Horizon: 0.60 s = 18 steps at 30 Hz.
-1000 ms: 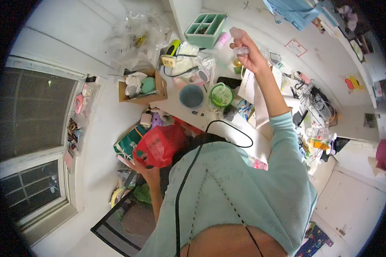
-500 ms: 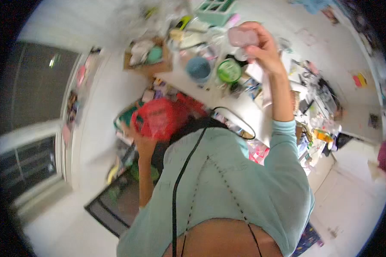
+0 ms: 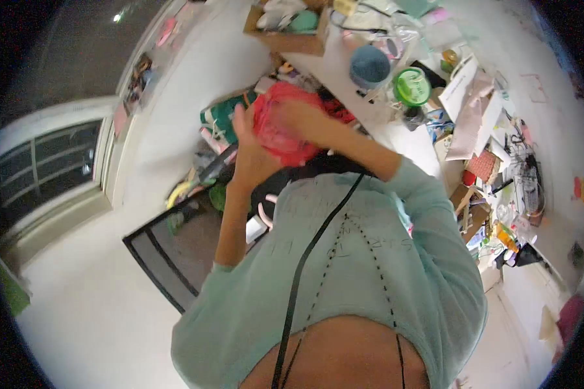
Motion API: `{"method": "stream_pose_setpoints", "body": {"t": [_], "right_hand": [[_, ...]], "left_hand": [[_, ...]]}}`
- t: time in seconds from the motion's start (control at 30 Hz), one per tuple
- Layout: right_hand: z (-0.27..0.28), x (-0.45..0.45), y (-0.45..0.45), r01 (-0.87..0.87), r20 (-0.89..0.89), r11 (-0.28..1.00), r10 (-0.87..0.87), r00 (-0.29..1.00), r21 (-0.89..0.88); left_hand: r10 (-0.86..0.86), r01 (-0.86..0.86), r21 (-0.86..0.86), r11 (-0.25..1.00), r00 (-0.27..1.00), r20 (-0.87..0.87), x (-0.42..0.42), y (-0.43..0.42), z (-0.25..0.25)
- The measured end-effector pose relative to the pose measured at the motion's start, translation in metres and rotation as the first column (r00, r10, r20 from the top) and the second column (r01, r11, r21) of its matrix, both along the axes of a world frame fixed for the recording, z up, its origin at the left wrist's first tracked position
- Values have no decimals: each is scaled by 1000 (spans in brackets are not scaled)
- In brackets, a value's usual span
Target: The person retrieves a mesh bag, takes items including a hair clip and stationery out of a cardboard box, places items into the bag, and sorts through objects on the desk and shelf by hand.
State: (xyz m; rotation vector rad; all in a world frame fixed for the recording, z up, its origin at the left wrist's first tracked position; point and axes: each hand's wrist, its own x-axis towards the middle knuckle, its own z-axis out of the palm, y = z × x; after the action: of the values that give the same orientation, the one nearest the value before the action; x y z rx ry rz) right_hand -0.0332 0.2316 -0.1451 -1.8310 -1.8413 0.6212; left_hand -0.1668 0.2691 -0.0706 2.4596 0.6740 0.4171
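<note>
A red plastic bag (image 3: 292,150) is held up in front of my body. My left hand (image 3: 250,152) grips its left side, thumb and fingers closed on the edge. From the right, my right hand (image 3: 298,122) reaches over the bag and into its mouth. Motion smears the fingers of that hand, so what they hold, if anything, does not show. The pale pink, see-through object from the earlier frame is not visible. Behind the bag on the left lies a dark green cloth item (image 3: 220,118).
On the white desk stand a blue cup (image 3: 370,66), a green-lidded tub (image 3: 412,87) and a cardboard box (image 3: 292,44) with things inside. Papers and clutter run along the right. A dark mesh bin (image 3: 175,249) is at lower left; a black cord (image 3: 308,253) hangs down my front.
My right hand has come down and left from above the desk, where it held a pale pink, see-through object, to the red bag. My left hand still holds the bag. The view has shifted.
</note>
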Motion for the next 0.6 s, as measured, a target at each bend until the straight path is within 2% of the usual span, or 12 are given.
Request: {"method": "stream_pose_setpoints", "body": {"t": [0.03,0.07,0.1,0.17,0.27,0.3,0.37,0.4,0.47,0.53,0.57,0.6], "right_hand": [[-12,-11,9,46,108,972,-21,994,-229],[-42,-21,9,15,170,994,4,985,-108],[-65,-27,8,-26,240,1000,23,970,9],[-65,-33,7,47,141,984,-72,987,174],[-55,-15,6,-259,178,961,272,946,-93],[-51,-5,-2,-301,80,944,313,947,-133],[10,32,-29,-397,-124,898,379,917,-188],[6,43,-38,-323,-256,946,303,918,-36],[4,74,-55,-92,-526,969,203,826,229],[23,131,-82,119,-535,993,-102,839,-3],[14,161,-94,353,-436,933,-291,851,65],[-10,190,-101,595,-555,803,-507,659,-27]], "left_hand": [[-58,60,63,996,998,-38,3,1,4],[-115,124,127,984,991,-75,5,3,9],[-53,54,76,996,998,-17,-1,3,1],[40,-38,-41,998,997,70,-6,4,-12],[104,-71,-203,977,982,156,5,-6,-15],[99,-77,-148,986,984,147,9,-8,-19],[100,-97,-30,995,987,129,12,-8,-28],[144,-139,-60,989,984,101,15,-10,-27],[118,-104,-106,989,984,137,18,-9,-34],[122,-107,-116,987,983,134,19,-8,-43],[139,-127,-103,987,984,115,18,-9,-49],[159,-150,-90,985,983,95,19,-10,-51]]}}
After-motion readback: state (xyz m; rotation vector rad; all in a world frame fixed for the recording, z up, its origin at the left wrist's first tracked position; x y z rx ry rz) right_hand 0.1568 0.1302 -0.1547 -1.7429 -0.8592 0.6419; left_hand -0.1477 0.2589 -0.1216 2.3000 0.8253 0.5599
